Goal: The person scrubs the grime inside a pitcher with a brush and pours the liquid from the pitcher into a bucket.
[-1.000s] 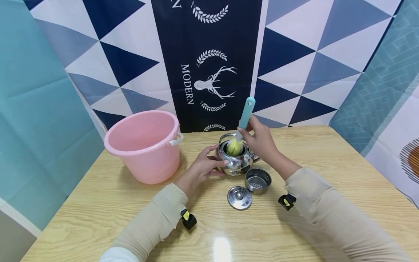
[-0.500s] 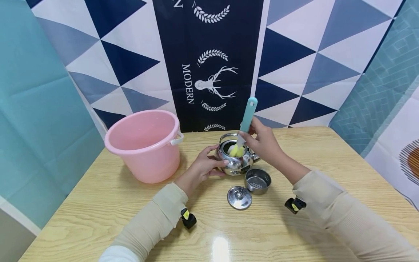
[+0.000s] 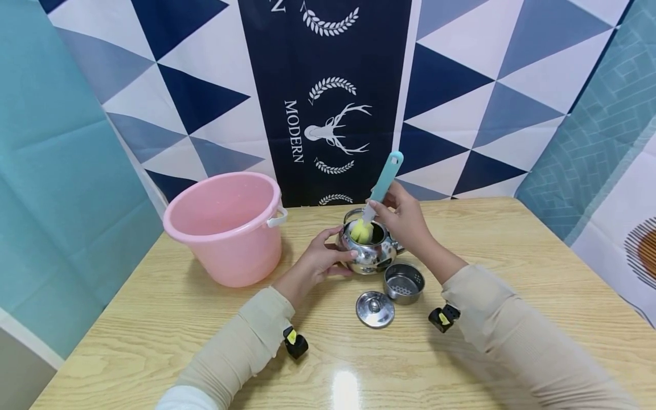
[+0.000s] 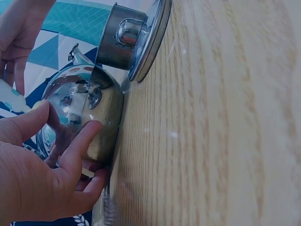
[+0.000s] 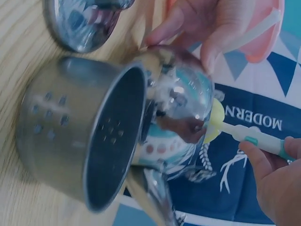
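A shiny metal teapot [image 3: 370, 259] stands lidless on the wooden table, its spout pointing right. My left hand [image 3: 324, 254] grips its left side, thumb near the rim and fingers spread round the belly, as the left wrist view shows. Between thumb and fingers my right hand [image 3: 405, 215] pinches a cleaning brush by its teal and white handle [image 3: 385, 179]. The brush's yellow sponge head [image 3: 361, 231] sits in the teapot's mouth, against the left part of the opening. Its lower end is hidden inside. In the right wrist view the sponge [image 5: 215, 120] shows at the rim.
In front of the teapot stands a perforated metal strainer cup [image 3: 404, 283]. Beside it lies the round metal lid [image 3: 375, 310], knob up. A pink bucket [image 3: 233, 250] with a white handle stands at the left. Patterned cloth [image 3: 333, 68] hangs behind the wooden table [image 3: 307, 376].
The brush head has shifted within the teapot's mouth, first right and deeper, then back to the left. The right hand and forearm moved with it. The left hand and teapot have stayed put.
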### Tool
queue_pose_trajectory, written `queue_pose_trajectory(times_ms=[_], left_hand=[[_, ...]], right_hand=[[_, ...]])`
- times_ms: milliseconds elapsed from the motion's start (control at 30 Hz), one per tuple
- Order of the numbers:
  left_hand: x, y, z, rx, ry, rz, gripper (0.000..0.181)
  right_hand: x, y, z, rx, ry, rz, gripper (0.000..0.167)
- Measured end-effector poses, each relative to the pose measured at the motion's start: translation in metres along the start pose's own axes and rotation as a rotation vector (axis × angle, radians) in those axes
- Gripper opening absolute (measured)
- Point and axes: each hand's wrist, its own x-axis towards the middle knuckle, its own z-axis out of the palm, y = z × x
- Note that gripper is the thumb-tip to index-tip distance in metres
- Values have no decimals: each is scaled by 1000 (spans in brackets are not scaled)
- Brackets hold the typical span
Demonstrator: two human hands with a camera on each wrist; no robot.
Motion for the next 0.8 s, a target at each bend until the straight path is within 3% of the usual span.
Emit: queue_pose_trajectory(times_ms=[200,433,600,800], left_hand=[[0,0,0,-6,-3,5,80],[-2,1,1,-15,-6,5,79],[-2,0,1,-18,-7,13,78],[-2,0,1,-21,-4,-3,78]], right_hand=[[-1,6,-9,-131,17,-86,22],[-10,3,-19,-215,-42,-148,21],[-15,-4,-20,-204,-66,-167,20],[-12,-8,-11,-88,-59,-173,23]])
